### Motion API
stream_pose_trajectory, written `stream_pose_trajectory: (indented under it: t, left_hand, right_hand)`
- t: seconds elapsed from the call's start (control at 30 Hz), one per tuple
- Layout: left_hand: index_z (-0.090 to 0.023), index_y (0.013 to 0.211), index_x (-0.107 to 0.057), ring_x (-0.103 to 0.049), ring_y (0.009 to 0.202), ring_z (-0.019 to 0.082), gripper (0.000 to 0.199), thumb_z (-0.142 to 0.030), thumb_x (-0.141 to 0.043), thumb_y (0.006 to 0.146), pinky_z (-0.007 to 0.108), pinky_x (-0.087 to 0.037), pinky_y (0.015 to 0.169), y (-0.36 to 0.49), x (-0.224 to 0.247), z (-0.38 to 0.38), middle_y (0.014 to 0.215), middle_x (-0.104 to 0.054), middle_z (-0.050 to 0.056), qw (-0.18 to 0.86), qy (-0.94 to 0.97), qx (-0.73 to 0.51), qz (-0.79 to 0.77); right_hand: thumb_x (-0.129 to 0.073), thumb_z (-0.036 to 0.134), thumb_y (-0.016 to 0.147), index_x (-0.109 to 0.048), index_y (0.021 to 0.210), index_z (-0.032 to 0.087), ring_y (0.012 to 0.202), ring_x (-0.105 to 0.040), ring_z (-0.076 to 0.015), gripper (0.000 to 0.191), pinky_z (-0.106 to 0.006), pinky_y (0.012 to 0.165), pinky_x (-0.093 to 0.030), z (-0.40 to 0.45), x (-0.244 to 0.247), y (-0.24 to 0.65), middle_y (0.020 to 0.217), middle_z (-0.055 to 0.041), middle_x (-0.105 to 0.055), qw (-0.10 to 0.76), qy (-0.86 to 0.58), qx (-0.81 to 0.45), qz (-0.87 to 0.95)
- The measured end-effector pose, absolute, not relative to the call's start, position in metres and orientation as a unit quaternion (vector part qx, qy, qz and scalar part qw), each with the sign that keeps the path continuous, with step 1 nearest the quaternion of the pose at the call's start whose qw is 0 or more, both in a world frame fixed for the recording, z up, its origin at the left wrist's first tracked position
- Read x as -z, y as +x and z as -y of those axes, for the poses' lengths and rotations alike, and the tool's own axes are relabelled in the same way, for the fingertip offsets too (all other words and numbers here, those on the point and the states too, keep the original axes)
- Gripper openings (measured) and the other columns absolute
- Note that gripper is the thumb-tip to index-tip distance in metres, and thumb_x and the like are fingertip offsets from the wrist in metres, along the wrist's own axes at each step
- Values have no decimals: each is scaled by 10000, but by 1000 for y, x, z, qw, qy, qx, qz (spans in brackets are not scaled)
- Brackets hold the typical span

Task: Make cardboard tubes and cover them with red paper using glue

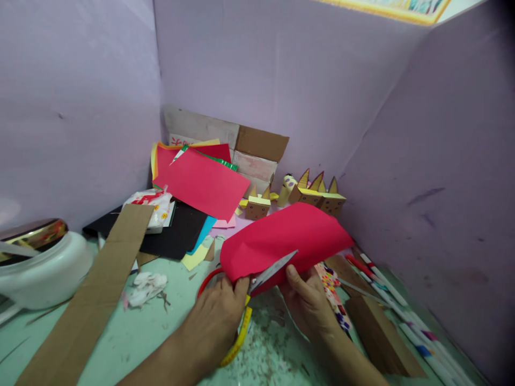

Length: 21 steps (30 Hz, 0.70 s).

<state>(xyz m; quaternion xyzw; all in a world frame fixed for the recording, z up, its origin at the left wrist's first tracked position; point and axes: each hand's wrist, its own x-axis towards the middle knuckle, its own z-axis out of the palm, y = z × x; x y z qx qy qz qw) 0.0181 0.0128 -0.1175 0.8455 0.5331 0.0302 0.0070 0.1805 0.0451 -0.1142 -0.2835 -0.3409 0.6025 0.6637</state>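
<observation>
My left hand [219, 313] is closed around a pair of scissors [276, 268], with a red handle loop on one side of it and a yellow one below. The scissors point up and to the right. One blade lies in front of a red sheet of paper [281, 233]; the other is hidden. With thumb in front and fingers mostly behind, my right hand [308, 300] grips the lower edge of that sheet. The paper is bent and held above the table, near the blade tip.
Behind stand small cardboard animal figures [258, 206] and a red sheet [205, 182] on a paper pile. A cardboard strip [96, 289] and white pot [52, 273] lie left. Brown cardboard [378, 332] and several white sticks [426, 332] lie right. Purple walls [281, 80] enclose the table.
</observation>
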Motion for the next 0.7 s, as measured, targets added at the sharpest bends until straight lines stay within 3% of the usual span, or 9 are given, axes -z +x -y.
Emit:
stream_pose_trajectory:
  t: [0.43,0.7]
  left_hand:
    - [-139,1293,-348,-624,793,263,589,64,-315,742,417,-524,686,17,119,-12,935,-611,134,14,845,-14,-534]
    - [-114,1297,-359,-627,816,296,573,31,-334,743,462,-506,706,16,118,-13,940,-619,163,70,841,-31,-536]
  right_hand:
    - [-794,271,654,-399,1335,286,1007,-646,-272,787,-432,889,-498,-45,112,180,1107,-71,-700,656,-274,-618,336]
    - [-785,301,664,-509,1206,270,931,-668,-263,609,-411,826,-524,-47,115,183,1028,-58,-721,648,-278,-613,355]
